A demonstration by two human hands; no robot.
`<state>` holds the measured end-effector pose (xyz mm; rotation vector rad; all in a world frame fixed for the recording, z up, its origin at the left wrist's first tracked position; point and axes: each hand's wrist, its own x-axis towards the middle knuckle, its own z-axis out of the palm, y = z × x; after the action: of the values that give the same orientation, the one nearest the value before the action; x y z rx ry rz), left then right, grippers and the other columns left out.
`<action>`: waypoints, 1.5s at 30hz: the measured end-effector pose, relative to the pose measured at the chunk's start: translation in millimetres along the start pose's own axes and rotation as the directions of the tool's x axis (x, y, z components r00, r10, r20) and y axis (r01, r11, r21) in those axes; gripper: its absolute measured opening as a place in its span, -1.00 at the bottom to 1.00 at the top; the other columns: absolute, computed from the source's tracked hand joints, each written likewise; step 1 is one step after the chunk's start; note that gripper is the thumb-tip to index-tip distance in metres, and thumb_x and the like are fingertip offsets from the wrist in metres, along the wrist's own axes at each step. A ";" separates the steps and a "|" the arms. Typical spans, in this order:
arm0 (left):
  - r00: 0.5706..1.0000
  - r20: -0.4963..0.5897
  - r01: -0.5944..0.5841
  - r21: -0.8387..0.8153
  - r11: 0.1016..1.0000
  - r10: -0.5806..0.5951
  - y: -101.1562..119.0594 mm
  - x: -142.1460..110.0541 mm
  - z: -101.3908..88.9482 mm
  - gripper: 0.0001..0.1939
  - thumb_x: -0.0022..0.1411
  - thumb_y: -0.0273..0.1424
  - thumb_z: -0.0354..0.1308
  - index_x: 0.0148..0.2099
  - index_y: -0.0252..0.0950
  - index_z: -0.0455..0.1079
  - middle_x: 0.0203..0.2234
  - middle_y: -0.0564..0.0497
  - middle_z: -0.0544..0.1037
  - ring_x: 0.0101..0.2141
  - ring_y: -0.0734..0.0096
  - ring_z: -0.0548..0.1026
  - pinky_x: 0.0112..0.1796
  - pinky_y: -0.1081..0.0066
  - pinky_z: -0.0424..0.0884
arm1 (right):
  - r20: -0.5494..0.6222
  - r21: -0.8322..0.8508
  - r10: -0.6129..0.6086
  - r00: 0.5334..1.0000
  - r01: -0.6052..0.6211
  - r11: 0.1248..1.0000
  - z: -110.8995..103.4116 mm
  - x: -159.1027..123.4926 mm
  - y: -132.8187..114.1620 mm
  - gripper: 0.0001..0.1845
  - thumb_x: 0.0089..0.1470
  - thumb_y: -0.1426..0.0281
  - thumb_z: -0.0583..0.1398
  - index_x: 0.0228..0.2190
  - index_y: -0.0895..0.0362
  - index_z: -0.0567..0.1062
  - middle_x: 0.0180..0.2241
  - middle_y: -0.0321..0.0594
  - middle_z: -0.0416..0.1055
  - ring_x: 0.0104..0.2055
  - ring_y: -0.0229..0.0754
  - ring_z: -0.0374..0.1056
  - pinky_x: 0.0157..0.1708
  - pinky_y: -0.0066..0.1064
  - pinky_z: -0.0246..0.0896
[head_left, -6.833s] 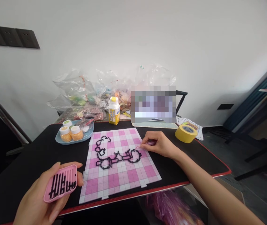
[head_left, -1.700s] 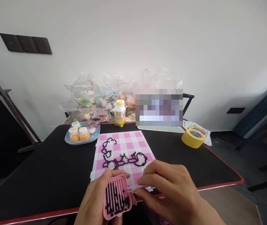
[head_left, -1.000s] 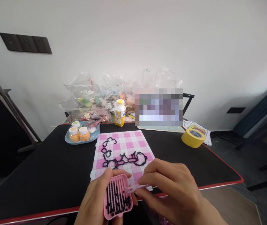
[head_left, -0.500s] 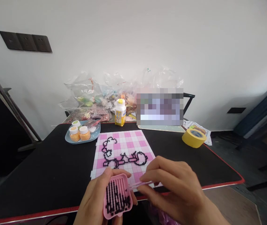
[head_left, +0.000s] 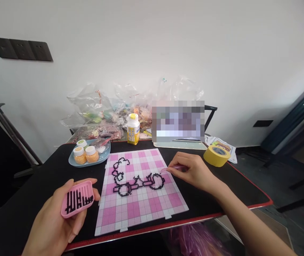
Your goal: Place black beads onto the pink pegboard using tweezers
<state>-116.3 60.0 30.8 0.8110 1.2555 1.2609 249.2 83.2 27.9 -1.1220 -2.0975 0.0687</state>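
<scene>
My left hand (head_left: 61, 213) holds a small pink ridged tray (head_left: 87, 187), tilted, with black beads (head_left: 74, 201) lined up in its grooves. Pinched in my right hand (head_left: 188, 169) is a pair of pink tweezers (head_left: 173, 168), its tip over the right side of a pegboard near the bead outline. Whether a bead sits in the tip is too small to tell. The pink-and-white checked pegboard (head_left: 136, 217) lies flat on the table. Black beads on it form an outline (head_left: 124, 193) with loops at the left and a ring at the right.
Left of the board, a blue plate (head_left: 73, 163) carries several bead jars (head_left: 92, 154). Behind stand a white-and-yellow bottle (head_left: 133, 129), plastic bags (head_left: 93, 103) and a blurred-out screen (head_left: 178, 122). Yellow tape (head_left: 216, 156) lies at the right, near the black table's (head_left: 47, 185) red edge.
My hands have moved apart. The left has carried the bead tray away to the left of the board; the right has brought the tweezers from the tray forward to the bead outline.
</scene>
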 end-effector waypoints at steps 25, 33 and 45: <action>0.977 0.034 0.215 -0.170 0.962 -0.213 -12.3 -8.5 3.1 -0.57 0.21 -0.13 0.27 -0.11 -0.42 0.59 -0.52 -0.23 0.69 -0.93 0.63 0.17 -0.89 0.56 0.13 | 0.025 0.122 -0.069 0.997 0.066 0.990 14.0 -0.1 12.8 -0.70 0.24 0.21 0.29 -0.42 0.17 0.60 -0.46 -0.21 0.52 -0.45 -0.29 0.39 -0.50 -0.49 0.24; 0.978 -0.058 0.186 -0.173 0.967 -0.198 -9.4 -12.6 8.7 -0.70 0.18 -0.24 0.26 -0.18 -0.38 0.62 -0.59 -0.09 0.66 -0.91 0.56 0.19 -0.85 0.46 0.25 | -0.014 0.075 -0.074 0.997 0.075 0.994 12.9 -1.1 13.8 -0.68 0.25 0.19 0.28 -0.43 0.16 0.58 -0.45 -0.20 0.53 -0.46 -0.29 0.41 -0.50 -0.49 0.25; 0.963 0.086 0.267 -0.177 0.947 -0.256 -13.4 -6.4 -2.6 -0.54 0.00 -0.09 0.45 -0.18 -0.36 0.61 -0.62 -0.15 0.65 -0.91 0.60 0.24 -0.90 0.64 0.13 | -0.031 0.062 -0.080 0.996 0.082 0.995 13.4 -0.5 12.9 -0.66 0.23 0.18 0.30 -0.46 0.16 0.58 -0.48 -0.22 0.50 -0.50 -0.31 0.37 -0.53 -0.52 0.23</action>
<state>-114.8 50.7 19.0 0.5240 1.1336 1.1100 249.8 94.5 13.1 -0.9936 -2.0981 0.0795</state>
